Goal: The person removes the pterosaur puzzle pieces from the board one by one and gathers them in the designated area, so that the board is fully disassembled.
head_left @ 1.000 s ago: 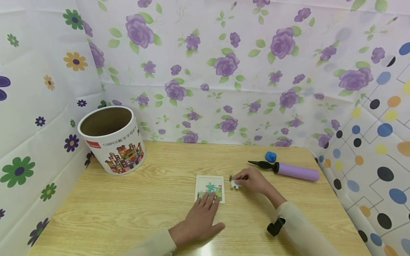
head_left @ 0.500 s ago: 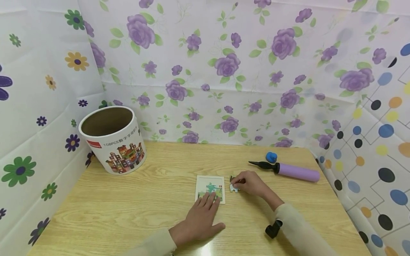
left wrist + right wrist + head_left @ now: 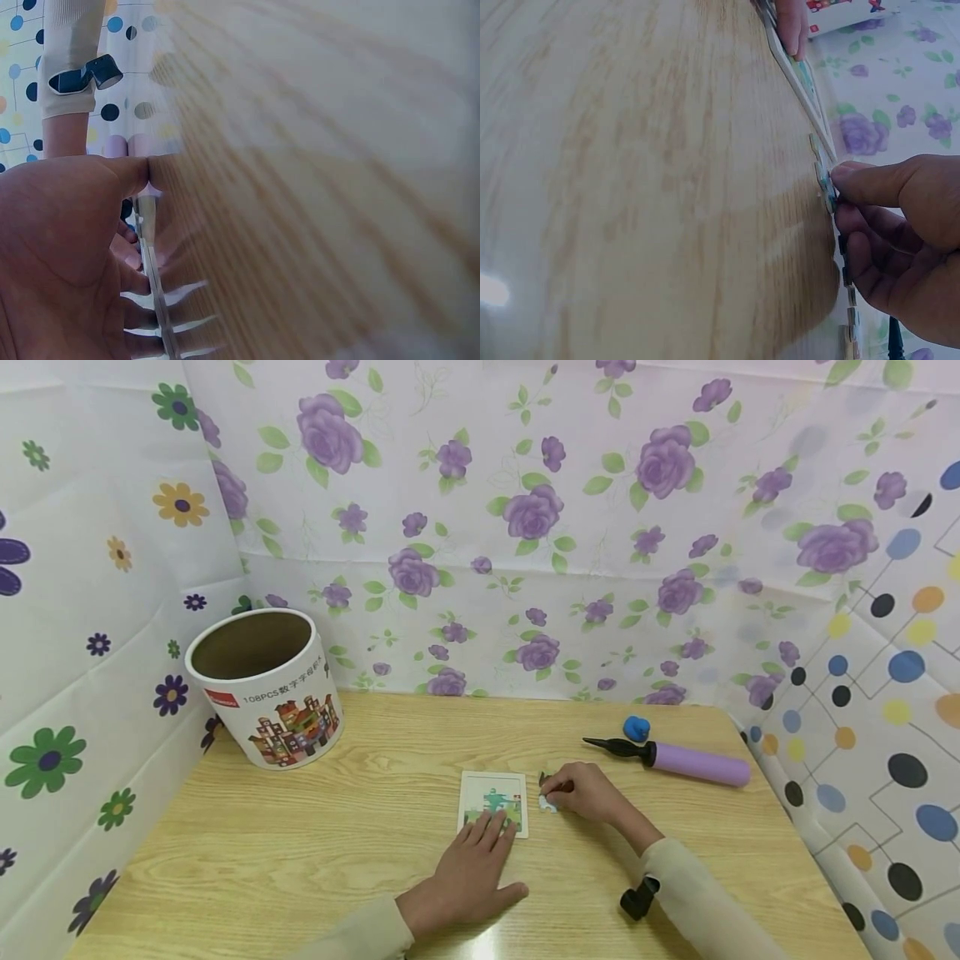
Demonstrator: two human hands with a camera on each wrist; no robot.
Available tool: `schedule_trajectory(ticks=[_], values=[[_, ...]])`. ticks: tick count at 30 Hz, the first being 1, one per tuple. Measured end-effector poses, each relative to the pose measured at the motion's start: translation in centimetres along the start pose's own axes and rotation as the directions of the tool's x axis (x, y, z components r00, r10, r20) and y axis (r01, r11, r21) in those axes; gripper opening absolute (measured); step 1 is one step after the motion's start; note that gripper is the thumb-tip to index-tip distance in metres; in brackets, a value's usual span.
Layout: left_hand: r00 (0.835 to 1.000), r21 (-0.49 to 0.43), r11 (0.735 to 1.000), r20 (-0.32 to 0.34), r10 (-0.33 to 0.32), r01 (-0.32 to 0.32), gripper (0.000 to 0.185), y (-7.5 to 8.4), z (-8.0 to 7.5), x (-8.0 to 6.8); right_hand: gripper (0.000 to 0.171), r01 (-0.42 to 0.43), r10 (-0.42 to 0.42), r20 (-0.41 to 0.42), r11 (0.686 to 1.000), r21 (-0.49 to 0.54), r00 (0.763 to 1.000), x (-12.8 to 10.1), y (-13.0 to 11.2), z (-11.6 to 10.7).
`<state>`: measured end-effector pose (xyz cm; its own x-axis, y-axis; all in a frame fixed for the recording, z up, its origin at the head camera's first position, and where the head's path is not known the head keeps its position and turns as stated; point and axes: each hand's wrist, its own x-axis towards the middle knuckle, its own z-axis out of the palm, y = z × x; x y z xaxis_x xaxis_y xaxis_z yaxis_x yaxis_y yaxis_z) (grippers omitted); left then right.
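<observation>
On the wooden table (image 3: 300, 852), near its middle, lay a small square puzzle board (image 3: 492, 800) with a green picture on its face. The left hand (image 3: 468, 877) rested flat on the near edge of the board, fingers straight and spread over its lower part; judged from this posture, the hand served to pin the board so that it would not slide. The left wrist view confirmed the extended fingers pressing on the thin edge of the board (image 3: 150, 285). The right hand (image 3: 588, 792) sat just beside the board's right edge, its fingers curled and pinching a small pale puzzle piece (image 3: 548, 802) against the tabletop. In the right wrist view the thumb and fingertips (image 3: 855, 176) gripped the piece (image 3: 826, 184) at its edge, held low and nearly level with the board (image 3: 799, 79), which appeared to suit sliding it toward the board's side. A few further small pieces seemed to lie under the right palm, though their count could not be told. Behind the right hand, well apart from it, lay a purple hand pump (image 3: 678, 758) with a black nozzle, and a small blue object (image 3: 634, 727) just beyond it. At the far left stood an open cylindrical puzzle tub (image 3: 262, 689), upright against the floral backdrop.
</observation>
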<state>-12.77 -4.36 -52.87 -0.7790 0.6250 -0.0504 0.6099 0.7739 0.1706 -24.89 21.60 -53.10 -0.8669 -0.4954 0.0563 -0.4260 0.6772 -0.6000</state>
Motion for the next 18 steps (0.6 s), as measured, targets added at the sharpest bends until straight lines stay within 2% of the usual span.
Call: schedule_trajectory(ticks=[6, 12, 18], values=[[1.000, -0.001, 1.000, 0.006, -0.003, 0.003, 0.084, 0.2, -0.6, -0.1, 0.010, -0.019, 0.019, -0.009, 1.000, 0.008, 1.000, 0.3, -0.3, -0.2], [1.000, 0.031, 1.000, -0.006, 0.000, 0.000, 0.084, 0.3, -0.5, 0.0, 0.010, 0.010, -0.010, 0.001, 1.000, 0.009, 1.000, 0.9, -1.2, -0.4], [1.000, 0.009, 1.000, -0.003, -0.004, 0.004, 0.083, 0.6, -0.3, 0.0, 0.013, 0.032, -0.032, 0.028, 0.999, 0.022, 0.999, 1.4, -2.3, -0.1]])
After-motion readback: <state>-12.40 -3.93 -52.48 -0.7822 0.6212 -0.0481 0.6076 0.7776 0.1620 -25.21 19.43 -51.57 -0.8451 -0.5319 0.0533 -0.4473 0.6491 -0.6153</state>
